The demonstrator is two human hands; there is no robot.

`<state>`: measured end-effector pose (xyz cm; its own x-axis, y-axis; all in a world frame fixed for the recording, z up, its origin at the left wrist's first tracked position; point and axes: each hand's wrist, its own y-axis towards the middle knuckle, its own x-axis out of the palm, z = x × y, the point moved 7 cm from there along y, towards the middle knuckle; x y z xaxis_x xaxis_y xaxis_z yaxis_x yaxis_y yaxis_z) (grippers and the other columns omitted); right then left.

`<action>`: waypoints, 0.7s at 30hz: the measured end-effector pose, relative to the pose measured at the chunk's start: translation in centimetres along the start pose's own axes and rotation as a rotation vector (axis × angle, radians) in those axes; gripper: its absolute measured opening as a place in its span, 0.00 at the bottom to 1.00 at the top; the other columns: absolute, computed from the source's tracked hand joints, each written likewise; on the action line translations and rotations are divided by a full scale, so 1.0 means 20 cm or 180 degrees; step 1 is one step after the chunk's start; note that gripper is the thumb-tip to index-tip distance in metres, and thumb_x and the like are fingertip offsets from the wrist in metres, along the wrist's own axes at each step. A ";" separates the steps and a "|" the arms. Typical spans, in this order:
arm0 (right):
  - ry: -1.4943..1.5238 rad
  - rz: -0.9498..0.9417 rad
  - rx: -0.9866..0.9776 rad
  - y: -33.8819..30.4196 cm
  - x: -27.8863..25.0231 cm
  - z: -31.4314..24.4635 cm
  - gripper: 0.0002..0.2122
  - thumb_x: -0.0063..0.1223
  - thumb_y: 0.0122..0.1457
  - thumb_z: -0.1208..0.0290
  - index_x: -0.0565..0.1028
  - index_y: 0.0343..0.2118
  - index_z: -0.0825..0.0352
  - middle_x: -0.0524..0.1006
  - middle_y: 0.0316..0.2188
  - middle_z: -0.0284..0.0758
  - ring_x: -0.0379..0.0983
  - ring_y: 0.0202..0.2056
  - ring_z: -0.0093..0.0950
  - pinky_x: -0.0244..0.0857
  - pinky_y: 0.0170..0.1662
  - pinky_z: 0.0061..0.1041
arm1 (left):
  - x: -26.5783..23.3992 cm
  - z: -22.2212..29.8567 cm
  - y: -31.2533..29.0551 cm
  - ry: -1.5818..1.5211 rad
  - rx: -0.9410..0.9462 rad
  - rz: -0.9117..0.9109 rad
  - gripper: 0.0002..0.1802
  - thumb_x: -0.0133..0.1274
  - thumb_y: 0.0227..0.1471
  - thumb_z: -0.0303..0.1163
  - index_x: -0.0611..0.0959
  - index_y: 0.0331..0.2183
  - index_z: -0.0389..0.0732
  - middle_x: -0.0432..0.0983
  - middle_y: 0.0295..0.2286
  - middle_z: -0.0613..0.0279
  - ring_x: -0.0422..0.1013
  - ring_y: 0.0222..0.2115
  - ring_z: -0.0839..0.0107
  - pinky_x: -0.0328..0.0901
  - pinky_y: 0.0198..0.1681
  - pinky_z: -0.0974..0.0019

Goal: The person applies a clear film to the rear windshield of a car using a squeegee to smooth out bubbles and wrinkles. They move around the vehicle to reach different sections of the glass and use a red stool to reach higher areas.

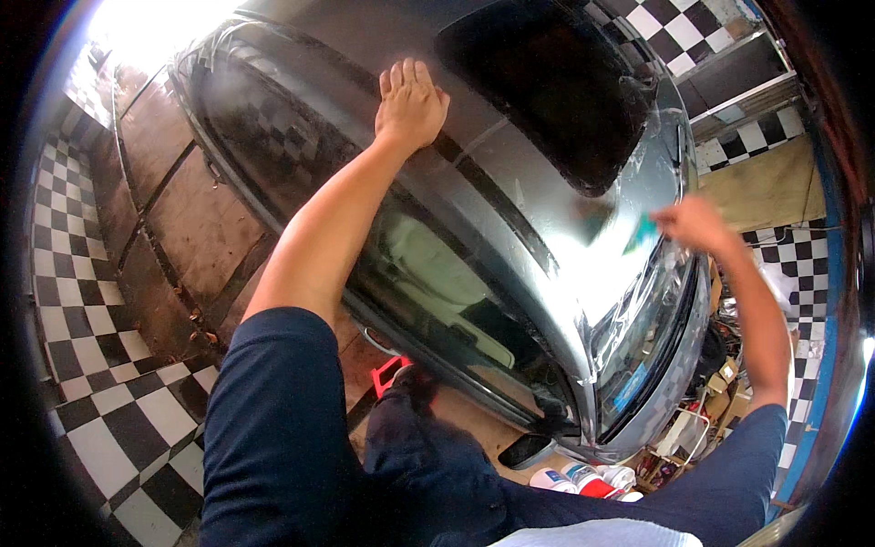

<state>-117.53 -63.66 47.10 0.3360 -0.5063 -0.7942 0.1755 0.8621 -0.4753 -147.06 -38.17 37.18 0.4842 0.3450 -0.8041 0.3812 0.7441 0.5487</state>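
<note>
At far left, checkered tiles (109,428) border the brown floor (178,214). A red frame (377,383) stands low, beside the grey car (510,164). Your left hand (410,105) lies palm down on the car's roof, spread flat, its fingers close together and holding nothing. Right of it, the dark sunroof (547,91) is set in the roof; below, nearest your body, are the side mirror (526,450) and several tubs (583,479). Clear, wrinkled film (629,310) lies along the roof's front edge, reaching over the windscreen (629,387), with bright glare across it. A teal tool (643,235), blurred, is at the film near the sunroof's corner. Your right hand (693,223), also blurred, is narrowed around this tool. Cluttered boxes (720,392) lie beyond the car's front; at far right, a tan sheet (766,187) hangs above more tiles.
</note>
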 end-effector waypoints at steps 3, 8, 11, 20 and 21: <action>0.0215 0.1337 -0.0416 0.34 -0.50 -0.15 0.16 0.41 0.57 0.58 0.72 0.46 0.53 0.76 0.35 0.36 0.72 0.34 0.32 0.64 0.42 0.30 | 0.00 -0.02 -0.01 0.0053 -0.0021 -0.0047 0.26 0.38 0.51 0.38 0.63 0.47 0.28 0.60 0.48 0.44 0.55 0.51 0.52 0.47 0.55 0.54; 0.1050 0.1712 -0.1002 0.89 -0.93 -0.56 0.17 0.41 0.56 0.55 0.69 0.48 0.48 0.74 0.41 0.37 0.70 0.41 0.38 0.63 0.43 0.34 | 0.06 -0.04 0.00 0.0146 0.0090 0.0071 0.26 0.37 0.51 0.38 0.63 0.47 0.29 0.59 0.49 0.45 0.53 0.52 0.53 0.45 0.56 0.54; 0.0593 0.2091 -0.0817 0.97 -0.69 -0.56 0.16 0.40 0.57 0.58 0.68 0.50 0.46 0.74 0.39 0.36 0.70 0.41 0.36 0.63 0.46 0.32 | 0.05 0.00 0.02 0.0076 0.0231 0.0002 0.25 0.36 0.51 0.38 0.62 0.47 0.29 0.58 0.48 0.45 0.53 0.52 0.53 0.45 0.56 0.53; 0.1006 0.0930 -0.0268 0.13 0.21 -0.14 0.18 0.44 0.56 0.64 0.66 0.51 0.42 0.71 0.23 0.37 0.70 0.29 0.37 0.62 0.32 0.35 | 0.09 -0.03 0.01 0.0323 -0.0008 -0.0331 0.27 0.34 0.52 0.38 0.60 0.50 0.29 0.54 0.53 0.46 0.49 0.55 0.54 0.42 0.58 0.54; 0.0987 0.0870 -0.0211 0.07 0.23 -0.11 0.18 0.44 0.55 0.64 0.67 0.50 0.42 0.71 0.23 0.37 0.70 0.29 0.37 0.62 0.32 0.34 | 0.09 -0.02 0.01 0.0350 0.0002 -0.0334 0.27 0.34 0.52 0.38 0.60 0.50 0.29 0.54 0.53 0.46 0.49 0.55 0.54 0.42 0.58 0.54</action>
<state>-117.80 -64.87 41.88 0.0655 -0.2497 -0.9661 0.0553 0.9676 -0.2463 -146.43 -37.20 35.76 0.3524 0.3259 -0.8773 0.4258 0.7789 0.4604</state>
